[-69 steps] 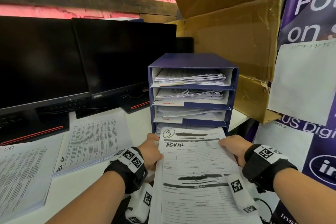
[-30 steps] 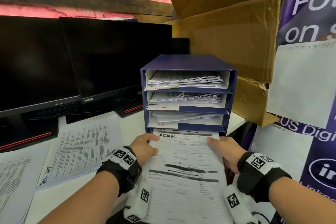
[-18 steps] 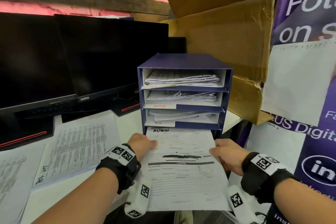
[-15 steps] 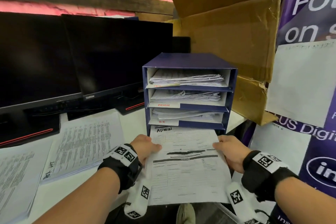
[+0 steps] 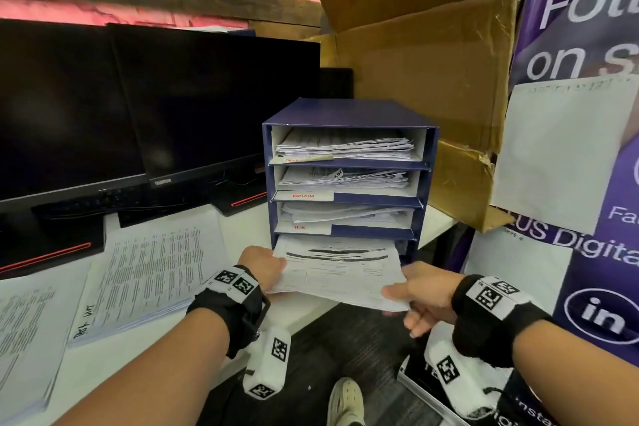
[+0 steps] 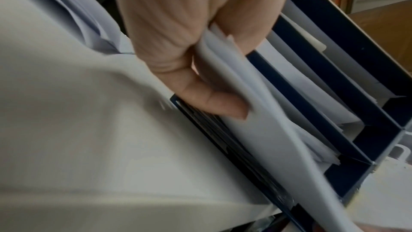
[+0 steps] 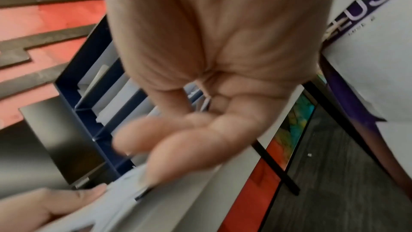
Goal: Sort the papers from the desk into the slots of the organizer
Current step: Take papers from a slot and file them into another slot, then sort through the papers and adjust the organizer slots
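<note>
A blue four-slot organizer (image 5: 349, 111) stands on the white desk (image 5: 145, 339), with papers in its upper three slots. A stack of printed forms (image 5: 339, 273) lies partly inside the bottom slot, its near half sticking out over the desk edge. My left hand (image 5: 266, 266) grips the stack's left edge close to the slot mouth; in the left wrist view the thumb and fingers pinch the stack (image 6: 256, 112) beside the organizer (image 6: 334, 59). My right hand (image 5: 415, 294) holds the near right corner, thumb on top and fingers underneath.
Two dark monitors (image 5: 207, 97) stand behind on the left. Two piles of printed sheets (image 5: 152, 273) lie on the desk left of the organizer. A cardboard box (image 5: 425, 45) leans behind it, and a purple banner (image 5: 587, 252) stands on the right. Below the desk edge is dark floor.
The stack has slid deeper into the bottom slot, so its handwritten heading is now hidden inside. My right hand has shifted back to the near right corner.
</note>
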Motion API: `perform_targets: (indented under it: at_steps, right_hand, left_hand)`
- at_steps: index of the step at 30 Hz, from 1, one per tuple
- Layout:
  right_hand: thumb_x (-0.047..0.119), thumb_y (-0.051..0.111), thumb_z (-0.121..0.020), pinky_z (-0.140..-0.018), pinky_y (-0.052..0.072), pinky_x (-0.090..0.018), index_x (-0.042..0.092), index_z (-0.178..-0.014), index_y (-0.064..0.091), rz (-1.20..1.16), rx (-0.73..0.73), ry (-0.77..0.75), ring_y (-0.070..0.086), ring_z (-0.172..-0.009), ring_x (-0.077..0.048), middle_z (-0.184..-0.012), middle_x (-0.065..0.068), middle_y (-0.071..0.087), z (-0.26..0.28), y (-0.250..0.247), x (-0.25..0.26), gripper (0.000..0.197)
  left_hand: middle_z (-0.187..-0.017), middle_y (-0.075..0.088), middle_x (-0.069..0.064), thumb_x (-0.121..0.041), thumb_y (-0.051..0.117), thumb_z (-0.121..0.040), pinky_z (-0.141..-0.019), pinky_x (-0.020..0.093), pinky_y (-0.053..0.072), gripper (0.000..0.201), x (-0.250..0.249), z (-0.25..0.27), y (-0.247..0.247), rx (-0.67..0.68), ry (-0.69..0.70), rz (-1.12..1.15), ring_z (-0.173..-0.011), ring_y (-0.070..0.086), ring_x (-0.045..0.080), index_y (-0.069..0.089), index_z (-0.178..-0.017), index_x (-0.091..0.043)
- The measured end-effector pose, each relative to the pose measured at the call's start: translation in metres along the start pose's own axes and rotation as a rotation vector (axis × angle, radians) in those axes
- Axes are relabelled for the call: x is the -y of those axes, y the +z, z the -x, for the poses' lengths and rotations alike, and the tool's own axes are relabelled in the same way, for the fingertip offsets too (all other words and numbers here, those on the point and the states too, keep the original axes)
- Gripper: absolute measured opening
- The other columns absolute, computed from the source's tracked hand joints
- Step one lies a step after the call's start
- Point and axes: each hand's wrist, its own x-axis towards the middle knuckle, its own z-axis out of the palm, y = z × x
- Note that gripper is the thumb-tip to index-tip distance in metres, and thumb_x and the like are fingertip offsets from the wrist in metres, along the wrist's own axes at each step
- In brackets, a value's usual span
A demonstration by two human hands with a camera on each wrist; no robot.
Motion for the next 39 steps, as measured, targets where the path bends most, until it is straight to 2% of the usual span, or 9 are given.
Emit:
perform_targets:
  at_steps: [2,6,9,11,16,18,26,33,39]
  right_hand:
    - [0.015,0.056,-0.096,-0.05,0.054,-0.027,0.008,-0.142,0.038,-0.115,-0.113,-0.013,0.056,-0.044,-0.011,-0.1,-0.012,0.058,-0.011,0.0,0.001,0.05]
    - [-0.001,0.046,-0.098,-0.05,0.056,-0.029,0.001,-0.137,0.044,-0.519,-0.263,-0.089,0.065,-0.066,-0.02,-0.104,-0.012,0.063,-0.021,0.003,0.014,0.039]
    - [-0.015,0.044,-0.093,-0.072,0.057,-0.033,-0.011,-0.14,0.03,-0.729,-0.307,-0.176,0.064,-0.1,-0.036,-0.137,-0.026,0.047,-0.034,0.004,0.02,0.049]
    - [-0.016,0.048,-0.09,-0.083,0.055,-0.038,-0.008,-0.142,0.028,-0.773,-0.273,-0.177,0.06,-0.11,-0.038,-0.134,-0.029,0.047,-0.038,0.009,0.02,0.056]
    - [-0.004,0.058,-0.091,-0.065,0.06,-0.037,0.005,-0.131,0.044,-0.314,-0.144,-0.123,0.068,-0.089,-0.033,-0.116,-0.021,0.06,-0.027,0.032,0.031,0.043]
    - [0.001,0.06,-0.091,-0.068,0.06,-0.04,0.004,-0.122,0.053,-0.212,-0.129,-0.137,0.068,-0.081,-0.03,-0.111,-0.019,0.063,-0.028,0.039,0.038,0.033]
    - [0.011,0.058,-0.092,-0.074,0.06,-0.038,0.015,-0.107,0.062,0.15,-0.034,-0.264,0.066,-0.073,-0.02,-0.093,-0.01,0.066,-0.036,0.093,0.079,0.016]
    - [0.022,0.057,-0.093,-0.1,0.041,-0.026,0.018,-0.132,0.055,0.544,0.038,-0.461,0.052,-0.122,-0.019,-0.136,-0.003,0.053,-0.048,0.156,0.117,0.039]
    - [0.029,0.058,-0.092,-0.109,0.033,-0.028,0.024,-0.135,0.052,0.729,0.15,-0.519,0.042,-0.135,-0.019,-0.15,-0.001,0.039,-0.055,0.21,0.154,0.044]
  left_hand:
    - [-0.073,0.057,0.009,-0.013,0.057,-0.093,-0.053,0.021,0.052,0.027,-0.002,0.0,0.003,0.005,-0.037,0.206,-0.067,0.056,0.025,0.05,-0.066,-0.013]
    - [-0.108,0.061,0.021,-0.015,0.057,-0.095,-0.051,0.041,0.059,0.015,-0.004,0.009,0.003,0.17,-0.157,0.555,-0.056,0.067,0.028,0.047,-0.101,-0.006]
    - [-0.106,0.062,0.015,-0.014,0.061,-0.093,-0.052,0.039,0.059,0.03,0.001,0.008,-0.001,0.183,-0.143,0.542,-0.048,0.066,0.026,0.043,-0.117,-0.011]
    - [-0.103,0.063,0.015,-0.013,0.062,-0.091,-0.054,0.04,0.059,0.028,0.006,0.007,-0.006,0.133,-0.109,0.463,-0.05,0.065,0.027,0.048,-0.116,-0.012]
    - [-0.102,0.065,0.021,-0.008,0.058,-0.09,-0.047,0.033,0.056,0.006,0.02,0.009,-0.03,0.025,-0.068,0.145,-0.055,0.062,0.028,0.057,-0.093,-0.014]
    - [-0.102,0.065,0.017,-0.009,0.058,-0.088,-0.058,0.033,0.057,0.005,0.027,0.008,-0.043,-0.019,-0.023,-0.054,-0.067,0.061,0.028,0.059,-0.088,-0.014]
    - [-0.122,0.06,0.002,-0.03,0.056,-0.087,-0.099,0.033,0.041,0.035,0.067,0.024,-0.107,0.012,-0.105,-0.833,-0.113,0.056,0.024,0.057,-0.12,-0.019]
    - [-0.138,0.05,-0.003,-0.039,0.059,-0.09,-0.103,0.027,0.038,0.048,0.079,0.041,-0.134,0.258,0.022,-0.692,-0.125,0.049,0.018,0.053,-0.133,-0.019]
    - [-0.131,0.055,0.004,-0.031,0.061,-0.09,-0.098,0.027,0.042,0.038,0.112,0.059,-0.187,-0.081,-0.094,-0.513,-0.119,0.053,0.02,0.058,-0.124,-0.015]
